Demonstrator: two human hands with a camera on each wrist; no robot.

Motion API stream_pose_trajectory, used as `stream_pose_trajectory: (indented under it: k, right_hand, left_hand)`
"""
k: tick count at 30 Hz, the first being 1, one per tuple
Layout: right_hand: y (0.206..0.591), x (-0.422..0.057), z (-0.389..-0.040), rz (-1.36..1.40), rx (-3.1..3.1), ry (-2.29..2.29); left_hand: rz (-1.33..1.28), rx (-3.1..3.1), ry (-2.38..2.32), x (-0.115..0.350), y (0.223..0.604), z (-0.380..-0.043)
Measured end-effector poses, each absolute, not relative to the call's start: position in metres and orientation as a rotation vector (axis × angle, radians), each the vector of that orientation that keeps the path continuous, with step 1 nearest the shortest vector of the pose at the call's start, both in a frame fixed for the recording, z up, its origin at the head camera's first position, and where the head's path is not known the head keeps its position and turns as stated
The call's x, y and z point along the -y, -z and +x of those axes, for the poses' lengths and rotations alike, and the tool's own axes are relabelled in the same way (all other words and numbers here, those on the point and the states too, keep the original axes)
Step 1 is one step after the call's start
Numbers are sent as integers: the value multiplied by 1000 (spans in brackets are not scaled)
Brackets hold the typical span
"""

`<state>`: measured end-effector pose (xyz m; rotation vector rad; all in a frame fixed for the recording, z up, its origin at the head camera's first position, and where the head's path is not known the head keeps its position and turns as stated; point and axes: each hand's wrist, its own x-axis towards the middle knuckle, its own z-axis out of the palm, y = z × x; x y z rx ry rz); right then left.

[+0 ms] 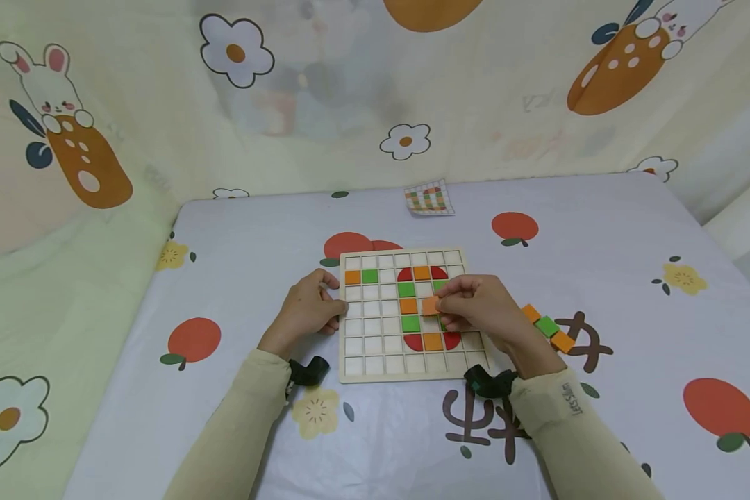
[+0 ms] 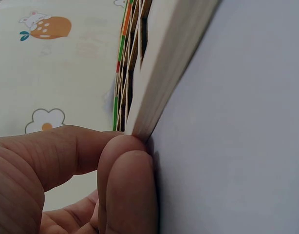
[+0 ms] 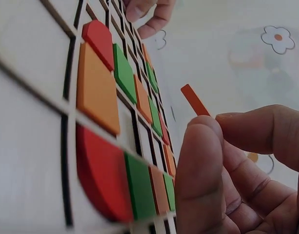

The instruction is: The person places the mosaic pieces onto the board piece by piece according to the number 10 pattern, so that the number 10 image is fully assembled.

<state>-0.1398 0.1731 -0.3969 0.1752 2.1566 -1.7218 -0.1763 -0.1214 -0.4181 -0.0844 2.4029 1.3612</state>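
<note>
Head view: left hand point(image 1: 306, 305) grips the left edge of a gridded board point(image 1: 373, 326); right hand point(image 1: 484, 309) pinches an orange tile point(image 1: 430, 306) over the board's right half, amid red, orange and green pieces point(image 1: 407, 289) seated in cells. Three loose tiles point(image 1: 546, 326), two orange and one green, lie just beside the right wrist; a patterned card point(image 1: 429, 198) lies beyond the board's far edge. Left wrist view: fingertips point(image 2: 131, 185) close on the board's edge. Right wrist view: orange tile pinched at one end, raised clear of the seated pieces.
</note>
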Motion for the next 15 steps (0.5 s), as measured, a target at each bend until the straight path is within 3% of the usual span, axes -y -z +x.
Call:
stream_pose_trajectory:
  k: [15]
  right_hand:
    - [407,-145,-161,190,-2075,1766]
  left_hand:
    - [-82,-2398,-1365,122,418,-176]
